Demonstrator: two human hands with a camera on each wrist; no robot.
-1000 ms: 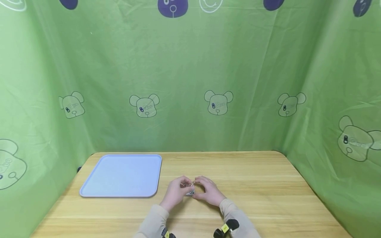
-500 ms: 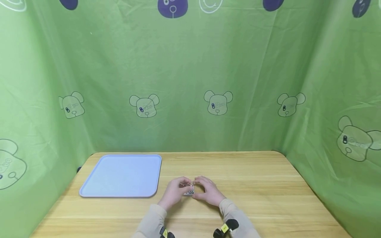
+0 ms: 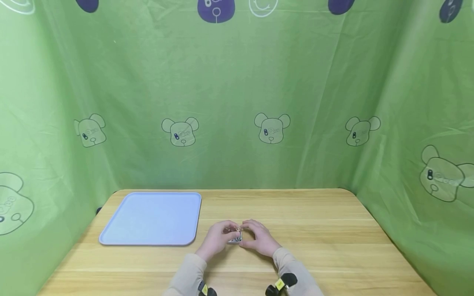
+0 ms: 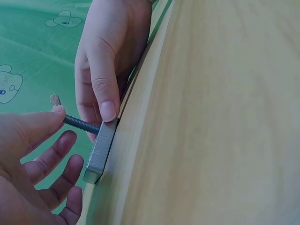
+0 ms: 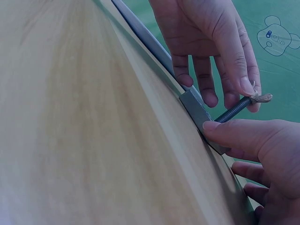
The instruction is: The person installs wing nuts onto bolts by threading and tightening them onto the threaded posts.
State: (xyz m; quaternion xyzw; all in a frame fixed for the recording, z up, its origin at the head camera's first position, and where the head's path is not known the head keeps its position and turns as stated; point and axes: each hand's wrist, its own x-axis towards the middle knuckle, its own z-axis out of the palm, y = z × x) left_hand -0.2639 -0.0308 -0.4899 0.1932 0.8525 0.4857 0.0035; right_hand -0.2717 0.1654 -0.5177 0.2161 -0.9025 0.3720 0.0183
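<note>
A grey rectangular metal block (image 4: 101,152) sits on the wooden table, with a dark threaded wing bolt (image 4: 82,123) standing up out of it. The thumb and fingertips of my left hand (image 3: 216,240) pinch the bolt at its wing-shaped head (image 5: 261,98), the other fingers spread loosely below. My right hand (image 3: 262,241) holds one end of the block, thumb on the near side and fingers beyond it. Between head and block, a length of bare thread shows in both wrist views. From the head view, the fingers cover much of the block.
A pale blue tray (image 3: 152,220) lies on the left part of the wooden table (image 3: 314,230). Green curtains (image 3: 229,82) with bear outlines hang behind and along both sides. Dark wrist devices (image 3: 281,283) are strapped over the sleeves.
Both hands stay at the block and bolt. The left wrist has shifted slightly to the left, and its fingertips have moved a little around the bolt head.
</note>
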